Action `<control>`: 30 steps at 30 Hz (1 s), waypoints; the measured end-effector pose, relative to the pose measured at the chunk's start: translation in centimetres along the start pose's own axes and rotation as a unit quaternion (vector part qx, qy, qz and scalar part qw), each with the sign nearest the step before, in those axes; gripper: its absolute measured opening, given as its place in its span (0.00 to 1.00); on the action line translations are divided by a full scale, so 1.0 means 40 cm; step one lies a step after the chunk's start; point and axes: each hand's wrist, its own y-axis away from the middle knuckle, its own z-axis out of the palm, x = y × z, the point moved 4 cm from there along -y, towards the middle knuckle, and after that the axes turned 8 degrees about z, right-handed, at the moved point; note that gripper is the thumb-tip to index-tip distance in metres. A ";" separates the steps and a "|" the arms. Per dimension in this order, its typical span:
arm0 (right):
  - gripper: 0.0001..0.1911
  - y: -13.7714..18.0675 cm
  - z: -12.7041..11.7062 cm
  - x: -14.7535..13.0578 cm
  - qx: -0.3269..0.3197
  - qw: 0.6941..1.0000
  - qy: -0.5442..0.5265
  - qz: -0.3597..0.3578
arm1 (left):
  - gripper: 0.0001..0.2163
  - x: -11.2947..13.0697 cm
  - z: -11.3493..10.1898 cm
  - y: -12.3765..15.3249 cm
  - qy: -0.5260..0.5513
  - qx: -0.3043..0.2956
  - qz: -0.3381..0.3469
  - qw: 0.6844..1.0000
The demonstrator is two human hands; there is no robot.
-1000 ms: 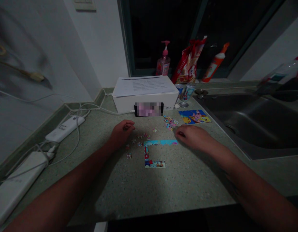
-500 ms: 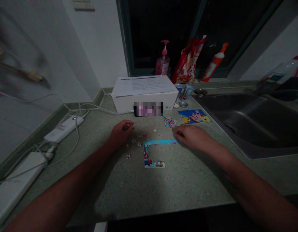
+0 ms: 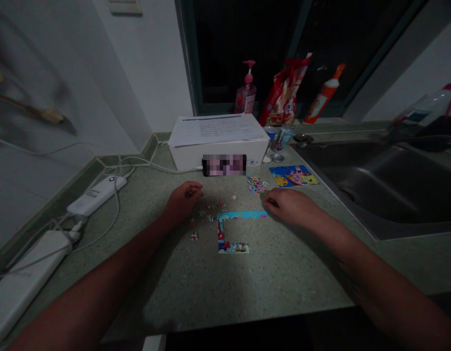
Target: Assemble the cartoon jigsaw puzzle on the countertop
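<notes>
A partly joined jigsaw puzzle (image 3: pixel 243 215) lies on the counter: a light-blue top strip, a left side and a short bottom strip form a bracket shape. My right hand (image 3: pixel 287 204) rests by the right end of the top strip, fingers curled together; whatever they may hold is hidden. Left of the puzzle, my left hand (image 3: pixel 185 196) lies on its side, loosely closed, and no piece shows in it. Several loose puzzle pieces (image 3: pixel 211 206) are scattered between that hand and the puzzle. A heap of small colourful pieces (image 3: pixel 256 185) sits beyond my right fingertips.
A phone (image 3: pixel 224 165) leans on a white box (image 3: pixel 185 155). A cartoon picture card (image 3: pixel 294 176) lies near the sink (image 3: pixel 357 195). Cans (image 3: pixel 284 139) stand behind it. Power strips (image 3: pixel 31 273) and cables run along the left; bottles and a red bag (image 3: pixel 284 95) line the windowsill.
Both hands hold nearly the same places, and the puzzle pieces look unmoved. The picture on the phone screen differs.
</notes>
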 end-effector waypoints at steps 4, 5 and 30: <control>0.14 -0.002 0.002 -0.001 0.001 1.000 -0.003 -0.002 | 0.10 0.002 0.000 -0.001 -0.001 -0.003 0.002 1.000; 0.14 -0.002 0.003 -0.001 0.003 1.000 -0.004 -0.003 | 0.10 0.002 -0.001 -0.001 -0.002 -0.004 0.002 1.000; 0.12 -0.012 0.021 0.010 0.016 1.000 -0.015 -0.001 | 0.09 0.000 0.006 0.000 -0.034 -0.018 0.006 0.999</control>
